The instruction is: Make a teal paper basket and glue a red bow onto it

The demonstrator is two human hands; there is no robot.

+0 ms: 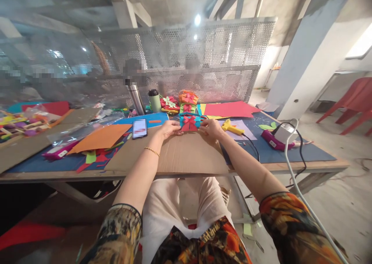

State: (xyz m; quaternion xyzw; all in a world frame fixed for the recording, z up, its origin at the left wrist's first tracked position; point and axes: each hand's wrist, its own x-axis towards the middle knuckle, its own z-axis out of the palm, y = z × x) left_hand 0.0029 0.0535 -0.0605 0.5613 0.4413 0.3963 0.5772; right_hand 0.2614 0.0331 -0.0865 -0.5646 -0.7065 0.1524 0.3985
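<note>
A small blue paper basket (pixel 189 122) with a red paper flower on its front is held between my two hands, at the far end of a brown cardboard sheet (pixel 186 155). My left hand (pixel 171 129) pinches its left side. On the right side, the fingers of my right hand (pixel 210 127) close on its edge. Just behind it stand a green paper piece with a red flower (pixel 187 108) and an orange paper basket (pixel 188 97). A yellow glue gun (pixel 232 128) lies to the right of my right hand, on a pale sheet.
A phone (pixel 140 128) and orange paper (pixel 100 138) lie left of my hands. Behind are a steel flask (pixel 136 98), a green bottle (pixel 154 100) and red sheets (pixel 229 109). A purple power strip (pixel 273 140) with cables sits right; a white cable crosses near my right arm.
</note>
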